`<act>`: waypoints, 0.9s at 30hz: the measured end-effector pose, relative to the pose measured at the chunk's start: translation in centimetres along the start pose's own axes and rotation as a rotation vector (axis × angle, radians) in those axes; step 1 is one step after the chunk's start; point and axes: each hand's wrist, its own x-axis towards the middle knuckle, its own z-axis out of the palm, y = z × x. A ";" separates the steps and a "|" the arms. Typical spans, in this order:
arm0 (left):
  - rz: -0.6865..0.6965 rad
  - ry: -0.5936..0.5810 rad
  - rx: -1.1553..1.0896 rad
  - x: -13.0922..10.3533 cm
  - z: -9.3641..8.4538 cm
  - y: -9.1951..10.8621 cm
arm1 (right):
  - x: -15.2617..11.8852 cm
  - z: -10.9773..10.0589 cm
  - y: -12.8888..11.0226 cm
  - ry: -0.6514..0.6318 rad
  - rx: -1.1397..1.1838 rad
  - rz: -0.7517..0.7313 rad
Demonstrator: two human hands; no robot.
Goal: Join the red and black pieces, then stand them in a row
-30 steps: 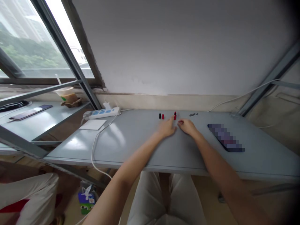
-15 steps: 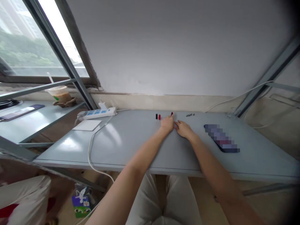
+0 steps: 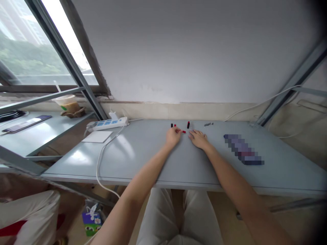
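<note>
On the grey desk [image 3: 143,153], my left hand [image 3: 173,136] is beside a small red piece [image 3: 184,131] that lies flat at its fingertips; whether the fingers touch it is too small to tell. Just behind that hand stand a black cylinder [image 3: 172,125] and a red cylinder [image 3: 175,125], partly covered. My right hand [image 3: 198,139] rests palm down with its fingers spread. Behind and between the hands is an upright black cylinder with a red top [image 3: 188,125]. Several small dark pieces [image 3: 208,124] lie in a row behind my right hand.
A phone [image 3: 242,149] with a blurred screen lies at the right. To the left are a power strip [image 3: 109,123], a white card [image 3: 97,136] and a cable hanging over the desk's front edge. A drink cup [image 3: 67,103] stands on the side shelf. A wall closes the back.
My left hand has moved left, away from the black and red cylinder, towards the two small cylinders. The flat red piece has come into view. My right hand's fingers have spread on the desk.
</note>
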 end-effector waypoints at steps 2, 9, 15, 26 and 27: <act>-0.024 0.022 -0.070 -0.4 -0.5 -0.4 | 0.1 0.0 -0.1 0.009 0.001 0.008; -0.086 0.004 -0.144 -0.5 -0.6 -0.6 | 0.2 0.0 -0.5 0.065 0.016 0.024; -0.159 -0.011 -0.236 -0.6 -0.3 -0.9 | -0.3 -0.9 -0.8 0.257 0.191 0.010; -0.183 -0.027 -0.227 -0.9 -0.2 -1.1 | 0.6 -1.3 -0.7 0.356 0.886 0.063; -0.187 -0.027 -0.231 -0.9 -0.2 -1.1 | 0.6 -1.2 -0.7 0.354 0.915 0.070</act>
